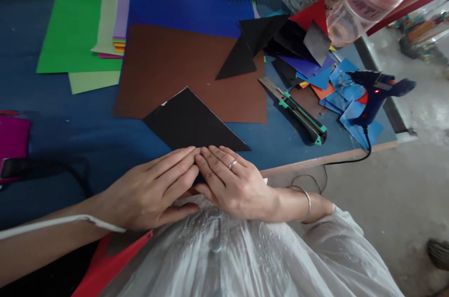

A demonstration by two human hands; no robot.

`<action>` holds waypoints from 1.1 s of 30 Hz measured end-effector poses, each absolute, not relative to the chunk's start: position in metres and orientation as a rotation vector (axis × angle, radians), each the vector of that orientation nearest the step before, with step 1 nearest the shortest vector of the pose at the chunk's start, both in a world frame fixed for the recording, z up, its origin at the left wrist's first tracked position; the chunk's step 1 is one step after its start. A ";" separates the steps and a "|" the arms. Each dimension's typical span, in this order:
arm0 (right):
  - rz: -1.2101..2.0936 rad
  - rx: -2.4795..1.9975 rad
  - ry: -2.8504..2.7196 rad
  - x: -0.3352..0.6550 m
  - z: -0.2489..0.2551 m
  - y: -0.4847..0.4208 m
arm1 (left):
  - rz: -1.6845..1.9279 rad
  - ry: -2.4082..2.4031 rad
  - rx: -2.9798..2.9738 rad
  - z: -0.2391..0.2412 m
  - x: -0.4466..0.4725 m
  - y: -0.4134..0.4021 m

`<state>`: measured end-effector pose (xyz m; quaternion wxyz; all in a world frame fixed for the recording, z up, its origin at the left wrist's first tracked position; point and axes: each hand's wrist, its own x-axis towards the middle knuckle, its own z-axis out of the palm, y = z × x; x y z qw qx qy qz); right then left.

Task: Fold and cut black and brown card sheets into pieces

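A folded black sheet of paper (196, 121) lies near the table's front edge, its point facing away from me and pale slivers showing along its upper edges. My left hand (150, 189) lies with straight fingers along the paper's near edge, its thumb apart below. Beside it, my right hand (236, 182) rests flat, fingers outstretched on the same edge. The fingertips of both hands meet at the middle and hide part of that edge. Just beyond the black paper is a brown sheet (168, 72), with another folded black piece (245, 49) on it.
A utility knife (298, 112) with its blade out lies right of the brown sheet. A glue gun (373, 89) with a lit red light sits on blue scraps (331, 100) near the right edge. Coloured sheets (75, 30) are stacked left; a bottle (368, 4) stands at back right.
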<state>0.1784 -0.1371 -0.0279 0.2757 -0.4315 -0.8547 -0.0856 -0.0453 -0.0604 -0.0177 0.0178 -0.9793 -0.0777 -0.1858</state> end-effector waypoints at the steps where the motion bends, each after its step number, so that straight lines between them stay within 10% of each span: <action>1: -0.241 -1.155 -2.294 0.178 -0.028 -0.136 | -0.578 -0.246 -3.046 -0.018 -0.046 -0.061; 33: -0.240 -1.271 -2.278 0.239 -0.021 -0.156 | -0.468 -0.481 -3.023 -0.014 -0.077 -0.071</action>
